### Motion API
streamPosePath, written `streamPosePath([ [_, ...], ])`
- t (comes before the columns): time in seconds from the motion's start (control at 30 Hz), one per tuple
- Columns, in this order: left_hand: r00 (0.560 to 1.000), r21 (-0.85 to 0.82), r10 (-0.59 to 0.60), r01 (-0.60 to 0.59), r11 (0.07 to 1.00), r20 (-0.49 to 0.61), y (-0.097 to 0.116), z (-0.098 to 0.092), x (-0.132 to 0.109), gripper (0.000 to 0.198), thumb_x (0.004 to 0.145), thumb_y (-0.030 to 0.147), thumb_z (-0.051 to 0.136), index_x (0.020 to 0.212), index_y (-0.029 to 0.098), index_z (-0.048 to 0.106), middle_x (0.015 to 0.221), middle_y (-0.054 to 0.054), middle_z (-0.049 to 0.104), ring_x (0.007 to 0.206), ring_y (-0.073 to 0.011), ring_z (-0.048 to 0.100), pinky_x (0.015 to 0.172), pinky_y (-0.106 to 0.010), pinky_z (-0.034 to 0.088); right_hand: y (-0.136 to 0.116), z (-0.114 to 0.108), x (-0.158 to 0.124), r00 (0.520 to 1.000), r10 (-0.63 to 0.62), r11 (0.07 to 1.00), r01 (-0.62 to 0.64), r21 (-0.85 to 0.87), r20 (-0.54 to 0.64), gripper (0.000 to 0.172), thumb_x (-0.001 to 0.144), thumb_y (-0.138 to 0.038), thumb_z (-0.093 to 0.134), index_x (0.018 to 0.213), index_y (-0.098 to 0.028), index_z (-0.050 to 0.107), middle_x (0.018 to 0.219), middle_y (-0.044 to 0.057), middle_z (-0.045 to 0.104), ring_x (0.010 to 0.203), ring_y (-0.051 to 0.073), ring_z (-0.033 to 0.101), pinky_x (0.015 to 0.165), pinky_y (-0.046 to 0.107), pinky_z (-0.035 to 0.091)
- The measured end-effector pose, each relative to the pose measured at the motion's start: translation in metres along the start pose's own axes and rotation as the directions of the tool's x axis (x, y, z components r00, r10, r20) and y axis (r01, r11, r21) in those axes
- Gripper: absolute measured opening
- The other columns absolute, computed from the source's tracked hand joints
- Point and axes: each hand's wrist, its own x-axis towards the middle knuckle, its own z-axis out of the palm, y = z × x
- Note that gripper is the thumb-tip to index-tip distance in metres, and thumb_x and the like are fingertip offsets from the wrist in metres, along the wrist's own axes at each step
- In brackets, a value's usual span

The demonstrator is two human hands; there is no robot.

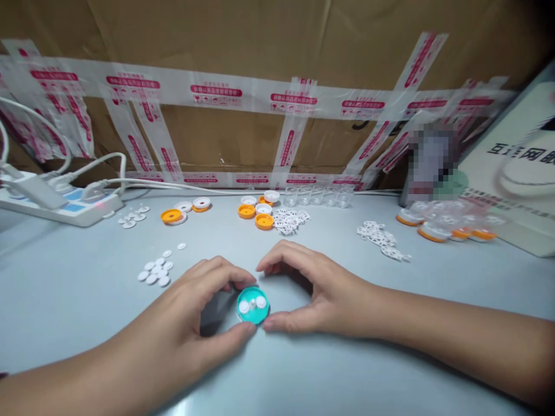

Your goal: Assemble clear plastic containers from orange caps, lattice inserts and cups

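Note:
A shallow teal round case point(254, 316) lies at the table's middle with two small white gears and a white post inside. My left hand point(203, 306) pinches its rim, fingers at the far edge and thumb at the near edge. On the other side, my right hand point(316, 289) curves round the case with fingers and thumb apart. Its thumb tip is close to the near right rim; whether it touches I cannot tell. The right index fingertip is off the far edge.
Small white discs point(155, 270) and white parts point(133, 217) lie left. Orange and white round cases point(263, 221), white lattice pieces point(290, 219) and clear cups point(318, 197) stand behind. More lattice pieces point(378, 236) and capped orange cases point(436, 231) are right. A power strip point(99, 205) sits far left; a taped carton point(243, 138) backs the table.

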Motion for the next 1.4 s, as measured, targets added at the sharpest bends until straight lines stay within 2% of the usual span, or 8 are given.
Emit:
streamPosePath([
  [0.23,1.000,-0.067,-0.014,0.013,0.998,-0.023,0.002,-0.002,0.000,0.017,0.078,0.030,0.056,0.094,0.023,0.053,0.088,0.000,0.061,0.080,-0.0173,0.056,0.070,-0.028,0.044,-0.005,0.001,0.000,0.998,-0.012,0.997,0.008,0.071,0.056,0.032,0.066,-0.028,0.075,0.094,-0.016,0.064,0.091,0.003,0.054,0.086,0.014,0.054,0.080,0.026,0.044],
  [0.37,0.998,-0.067,-0.015,0.011,0.998,-0.066,0.002,0.000,0.001,0.020,0.076,0.033,0.061,0.092,0.023,0.054,0.085,0.000,0.061,0.076,-0.0168,0.054,0.068,-0.028,0.042,-0.007,0.002,0.000,0.995,0.093,0.967,-0.098,0.235,0.035,0.025,0.067,-0.024,0.072,0.089,-0.016,0.063,0.085,0.002,0.060,0.080,0.013,0.056,0.074,0.026,0.045],
  [0.53,0.963,0.012,0.050,-0.049,0.999,-0.266,0.007,-0.011,-0.002,0.037,0.075,0.042,0.061,0.106,0.024,0.050,0.102,-0.003,0.059,0.093,-0.0205,0.053,0.075,-0.031,0.042,-0.002,0.003,0.005,0.943,0.322,0.737,-0.308,0.601,0.088,0.035,0.060,-0.024,0.076,0.085,-0.017,0.053,0.079,-0.001,0.064,0.069,0.010,0.060,0.069,0.025,0.047],
  [0.67,0.909,0.197,0.180,-0.111,0.974,-0.377,0.010,-0.037,0.025,0.028,0.083,0.041,0.050,0.102,0.020,0.055,0.104,-0.005,0.060,0.096,-0.0204,0.054,0.076,-0.030,0.043,0.001,0.001,0.010,0.920,0.382,0.661,-0.338,0.670,0.087,0.035,0.057,-0.018,0.077,0.083,-0.017,0.053,0.074,-0.003,0.064,0.068,0.009,0.061,0.070,0.024,0.047],
  [0.83,0.986,0.448,0.063,0.014,0.894,-0.156,0.001,-0.061,0.098,0.027,0.085,0.027,0.045,0.103,0.013,0.059,0.110,-0.009,0.062,0.099,-0.0204,0.057,0.083,-0.027,0.043,0.001,0.000,0.013,0.907,0.415,0.651,-0.355,0.671,0.077,0.034,0.056,-0.011,0.076,0.085,-0.016,0.057,0.071,-0.004,0.063,0.066,0.008,0.061,0.070,0.024,0.048],
  [0.97,0.999,0.491,-0.043,0.051,0.870,-0.027,-0.009,-0.060,0.139,0.024,0.082,0.025,0.055,0.102,0.014,0.062,0.102,-0.006,0.066,0.093,-0.0224,0.060,0.081,-0.029,0.046,-0.004,-0.002,0.007,0.886,0.457,0.629,-0.384,0.676,0.078,0.036,0.054,-0.010,0.077,0.085,-0.015,0.060,0.072,-0.002,0.066,0.068,0.010,0.063,0.075,0.026,0.049],
  [1.17,0.989,0.501,-0.124,0.064,0.863,0.087,-0.010,-0.054,0.149,0.028,0.088,0.031,0.053,0.109,0.014,0.056,0.113,-0.007,0.057,0.095,-0.0231,0.058,0.078,-0.039,0.051,-0.014,-0.007,-0.010,0.845,0.530,0.575,-0.424,0.700,0.077,0.037,0.057,-0.008,0.075,0.092,-0.014,0.064,0.072,-0.001,0.069,0.068,0.010,0.065,0.080,0.028,0.050],
  [1.4,0.985,0.470,-0.141,0.078,0.879,0.099,-0.009,-0.055,0.148,0.029,0.087,0.030,0.054,0.110,0.013,0.056,0.113,-0.007,0.057,0.095,-0.0234,0.058,0.078,-0.039,0.051,-0.014,-0.007,-0.017,0.855,0.513,0.544,-0.388,0.744,0.071,0.045,0.056,-0.009,0.076,0.100,-0.014,0.067,0.076,0.000,0.070,0.073,0.012,0.067,0.088,0.033,0.049],
])
